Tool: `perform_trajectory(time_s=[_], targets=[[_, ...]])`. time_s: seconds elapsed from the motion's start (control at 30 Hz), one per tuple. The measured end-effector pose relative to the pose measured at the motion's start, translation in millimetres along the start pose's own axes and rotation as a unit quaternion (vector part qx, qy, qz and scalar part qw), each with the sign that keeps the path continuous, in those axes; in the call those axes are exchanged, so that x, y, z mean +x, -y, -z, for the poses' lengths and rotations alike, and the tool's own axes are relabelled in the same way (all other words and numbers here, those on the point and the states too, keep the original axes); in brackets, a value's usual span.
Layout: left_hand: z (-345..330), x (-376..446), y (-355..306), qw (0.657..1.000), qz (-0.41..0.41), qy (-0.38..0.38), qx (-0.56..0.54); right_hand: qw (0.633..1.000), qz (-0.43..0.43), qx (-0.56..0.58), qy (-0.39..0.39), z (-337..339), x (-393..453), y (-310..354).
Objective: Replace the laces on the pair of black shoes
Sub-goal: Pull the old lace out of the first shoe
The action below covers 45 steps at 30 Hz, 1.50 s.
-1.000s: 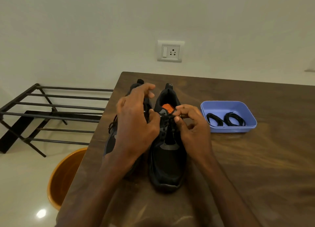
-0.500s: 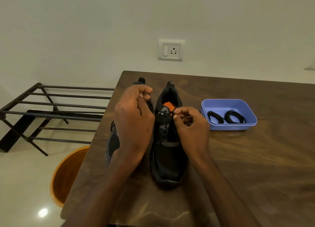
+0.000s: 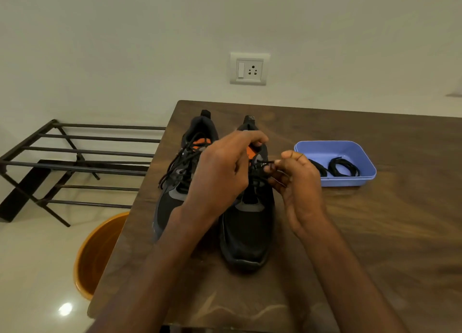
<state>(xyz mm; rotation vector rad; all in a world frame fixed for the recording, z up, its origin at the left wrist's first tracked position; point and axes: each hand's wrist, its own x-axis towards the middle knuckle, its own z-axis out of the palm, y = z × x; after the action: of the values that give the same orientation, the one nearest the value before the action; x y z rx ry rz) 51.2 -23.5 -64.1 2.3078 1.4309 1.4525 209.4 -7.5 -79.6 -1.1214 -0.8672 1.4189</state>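
Over the right shoe (image 3: 246, 232), near the table (image 3: 375, 232) edge: right hand (image 3: 297, 190) pinching lace (image 3: 265, 163), left hand (image 3: 222, 172) curled on tongue.

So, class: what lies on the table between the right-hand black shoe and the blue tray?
In the head view, the right hand pinching the shoe's lace; beneath it, bare table between shoe and blue tray.
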Motion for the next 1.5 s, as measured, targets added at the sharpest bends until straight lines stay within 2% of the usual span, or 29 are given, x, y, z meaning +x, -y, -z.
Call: perform_trajectory(time_s=[0.1,0.17,0.23,0.3,0.37,0.43,0.5,0.53,0.6,0.67,0.73,0.77,0.8,0.83,0.87,0.93,0.97,1.13,1.27,1.37,1.4,1.43,1.5], targets=[[-6,-7,18,0.992,0.067,0.097,0.050,0.995,-0.026,0.097,0.027,9,1,6],[-8,-8,25,0.986,0.095,0.124,0.051,0.992,-0.034,0.120,0.032,11,-1,11],[-10,-9,27,0.984,0.105,0.133,0.046,0.998,-0.006,-0.059,0.013,9,-3,11],[-11,-10,28,0.984,0.107,0.134,0.048,0.969,0.032,-0.246,0.009,3,-7,4],[-12,-9,28,0.985,0.106,0.130,0.048,0.953,0.061,-0.298,0.020,-4,-10,-3],[-10,-9,30,0.985,0.102,0.135,0.046,0.969,0.051,-0.240,0.019,-5,-11,-3],[-8,-8,30,0.985,0.094,0.136,0.038,0.996,-0.012,-0.082,0.034,2,-8,5],[-7,-8,30,0.986,0.092,0.134,0.034,0.997,-0.051,0.026,0.051,8,-8,10],[-7,-9,29,0.987,0.094,0.126,0.032,0.971,-0.089,0.210,0.075,21,-6,14],[-9,-9,28,0.987,0.099,0.121,0.036,0.971,-0.065,0.224,0.054,30,-6,17],[-9,-10,26,0.987,0.099,0.118,0.042,0.996,-0.001,0.090,-0.031,33,-8,22],[-9,-10,26,0.987,0.098,0.119,0.045,0.995,0.040,-0.015,-0.089,35,-9,26],[-8,-10,27,0.987,0.099,0.120,0.050,0.977,0.083,-0.133,-0.144,39,-10,29],[-8,-9,27,0.986,0.101,0.122,0.056,0.940,0.123,-0.265,-0.175,43,-10,31],[-7,-10,25,0.985,0.104,0.122,0.064,0.889,0.142,-0.401,-0.173,45,-12,32],[-6,-9,22,0.984,0.109,0.123,0.069,0.785,0.135,-0.585,-0.152,48,-19,32],[-6,-8,21,0.984,0.108,0.122,0.066,0.760,0.130,-0.618,-0.153,48,-25,32],[-8,-8,21,0.987,0.108,0.100,0.065,0.713,0.115,-0.667,-0.185,49,-34,58],[-11,-8,24,0.989,0.102,0.086,0.069,0.689,0.092,-0.700,-0.161,44,-43,92],[-15,-7,23,0.990,0.115,0.063,0.056,0.648,0.076,-0.747,-0.124,37,-49,103],[-16,-7,22,0.990,0.125,0.051,0.050,0.645,0.081,-0.753,-0.102,32,-47,98],[-16,-7,21,0.989,0.134,0.041,0.048,0.655,0.092,-0.746,-0.071,28,-42,89],[-17,-7,20,0.988,0.142,0.030,0.042,0.725,0.132,-0.675,0.032,13,-29,64]])
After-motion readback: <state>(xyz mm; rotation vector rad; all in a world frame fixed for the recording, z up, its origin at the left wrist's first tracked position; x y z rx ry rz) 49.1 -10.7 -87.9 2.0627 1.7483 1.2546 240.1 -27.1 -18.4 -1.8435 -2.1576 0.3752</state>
